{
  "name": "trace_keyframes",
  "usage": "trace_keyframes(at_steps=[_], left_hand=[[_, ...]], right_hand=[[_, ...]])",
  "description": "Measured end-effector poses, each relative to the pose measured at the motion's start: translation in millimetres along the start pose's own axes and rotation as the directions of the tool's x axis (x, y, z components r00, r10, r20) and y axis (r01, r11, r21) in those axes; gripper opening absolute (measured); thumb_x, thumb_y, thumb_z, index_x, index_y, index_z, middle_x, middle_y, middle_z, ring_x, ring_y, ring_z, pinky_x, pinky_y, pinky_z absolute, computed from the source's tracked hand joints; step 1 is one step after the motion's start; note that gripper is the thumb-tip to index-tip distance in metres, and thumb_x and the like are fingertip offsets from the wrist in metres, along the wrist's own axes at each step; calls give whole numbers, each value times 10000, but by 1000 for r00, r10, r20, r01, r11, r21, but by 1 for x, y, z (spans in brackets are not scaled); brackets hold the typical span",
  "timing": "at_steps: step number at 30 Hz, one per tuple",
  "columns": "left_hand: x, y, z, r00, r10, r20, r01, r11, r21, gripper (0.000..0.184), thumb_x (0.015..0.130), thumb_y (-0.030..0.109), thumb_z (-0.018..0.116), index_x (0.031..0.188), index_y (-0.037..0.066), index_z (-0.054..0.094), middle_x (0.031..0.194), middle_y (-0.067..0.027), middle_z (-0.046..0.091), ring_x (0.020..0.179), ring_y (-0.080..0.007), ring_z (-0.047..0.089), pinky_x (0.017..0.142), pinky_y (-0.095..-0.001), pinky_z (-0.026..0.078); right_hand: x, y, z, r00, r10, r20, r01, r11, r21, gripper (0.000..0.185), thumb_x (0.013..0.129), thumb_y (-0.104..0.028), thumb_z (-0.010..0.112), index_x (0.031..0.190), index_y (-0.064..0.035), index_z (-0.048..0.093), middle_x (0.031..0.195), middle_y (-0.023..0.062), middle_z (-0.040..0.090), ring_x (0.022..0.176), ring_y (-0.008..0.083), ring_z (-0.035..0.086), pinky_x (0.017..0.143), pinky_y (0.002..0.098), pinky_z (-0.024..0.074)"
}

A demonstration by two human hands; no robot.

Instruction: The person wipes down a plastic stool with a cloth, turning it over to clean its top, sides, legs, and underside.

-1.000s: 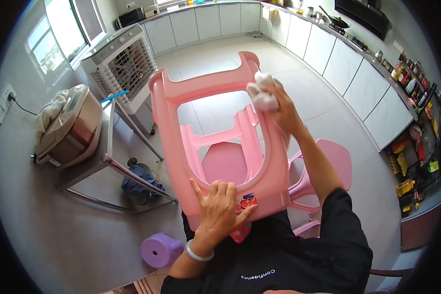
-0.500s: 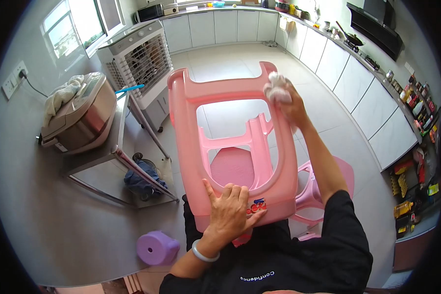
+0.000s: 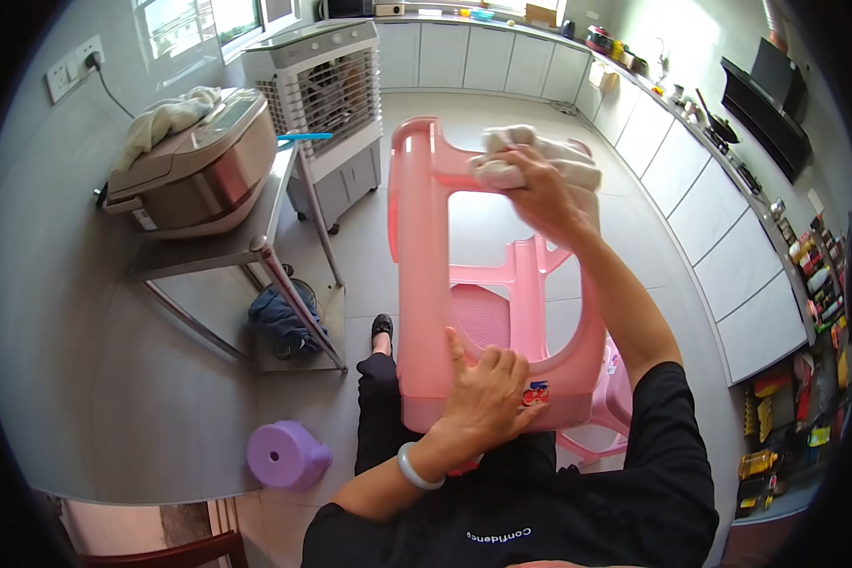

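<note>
A pink plastic stool (image 3: 424, 284) is tipped up in front of my body, its large frame opening facing me. My left hand (image 3: 488, 398) grips its near edge, beside a small coloured sticker (image 3: 537, 394). In my right hand (image 3: 544, 199) is a bunched white cloth (image 3: 577, 163), pressed on the stool's far rail near the right corner. Through the opening, more pink plastic shows, including a textured panel (image 3: 483, 312). Another pink plastic piece of furniture (image 3: 615, 398) stands on the floor at the right, partly hidden by my right arm.
At left, a metal table (image 3: 256, 248) bears a large rice cooker (image 3: 194, 166) with a cloth on its lid. Behind it stands an air cooler (image 3: 327, 104). A small purple stool (image 3: 289, 456) is on the floor. Cabinets (image 3: 667, 161) line the far and right walls.
My right hand has moved with the cloth from the stool's right side onto its far rail, and the cloth is more spread out. The view has shifted left; my left hand keeps its grip.
</note>
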State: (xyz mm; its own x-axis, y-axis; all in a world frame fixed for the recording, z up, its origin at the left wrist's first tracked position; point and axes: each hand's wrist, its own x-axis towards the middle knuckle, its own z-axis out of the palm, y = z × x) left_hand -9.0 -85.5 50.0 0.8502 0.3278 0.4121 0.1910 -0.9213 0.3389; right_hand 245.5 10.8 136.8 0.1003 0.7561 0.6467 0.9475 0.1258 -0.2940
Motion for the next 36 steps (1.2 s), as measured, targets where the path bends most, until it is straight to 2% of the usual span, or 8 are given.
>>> trace_keyframes(at_steps=[4,11,15,19,20,27,32,36], left_hand=[[3,2,6,997,33,-71,-34,999,-20,569,788,510,676,1046,17,555,951,-80,544,965,-254,543,1025,-790,136],[10,-2,4,1000,19,-22,-20,999,-49,577,779,495,690,1055,7,551,977,-94,544,1014,-253,532,1013,-761,198],[11,-15,8,996,22,-84,-28,997,-75,575,767,480,710,1054,3,568,977,-124,552,1040,-284,528,1042,-716,215],[17,-16,10,996,9,-88,-18,995,-101,556,771,445,723,1060,-9,583,1006,-165,572,1093,-335,521,1068,-635,264],[19,-18,12,996,8,-94,-18,993,-114,552,776,437,720,1067,-12,582,1010,-172,576,1105,-341,520,1070,-611,279],[20,-13,21,980,8,-201,-60,966,-253,512,768,415,726,1046,5,599,976,-176,607,1076,-353,552,1037,-471,364],[26,-7,13,995,-1,-97,-10,994,-110,476,783,417,716,1016,17,604,962,-156,611,1025,-320,568,1041,-467,354],[21,-10,17,985,24,-172,-38,996,-78,476,797,432,705,1026,23,618,956,-139,609,1017,-309,563,1055,-466,336]], right_hand=[[60,-47,48,877,-209,433,203,977,59,358,834,-249,659,1170,-132,615,1289,117,577,1228,292,525,1030,436,373],[117,-30,112,918,95,386,-5,974,-228,722,786,-613,550,1362,-179,532,1399,177,483,1322,350,417,1120,456,268],[81,-45,121,866,-17,500,161,956,-245,673,757,-625,546,1268,-196,635,1234,179,627,1210,325,552,1040,470,387],[28,-76,109,793,-221,567,215,973,79,639,761,-617,644,1190,-144,671,1039,168,665,926,337,666,823,463,505],[12,-86,103,773,-321,546,284,946,154,532,790,-533,668,1147,-139,670,818,142,668,809,310,672,730,449,486],[-59,-128,70,545,-680,490,352,716,602,404,731,-404,727,1040,-146,693,800,75,655,802,257,646,724,437,468],[-19,-97,69,738,-574,356,588,805,79,476,812,-490,672,1134,-143,625,949,118,641,942,310,627,806,484,478],[24,1,59,892,-441,98,438,791,-427,528,776,-366,716,1266,-213,589,1123,81,642,1150,282,567,990,469,394]])
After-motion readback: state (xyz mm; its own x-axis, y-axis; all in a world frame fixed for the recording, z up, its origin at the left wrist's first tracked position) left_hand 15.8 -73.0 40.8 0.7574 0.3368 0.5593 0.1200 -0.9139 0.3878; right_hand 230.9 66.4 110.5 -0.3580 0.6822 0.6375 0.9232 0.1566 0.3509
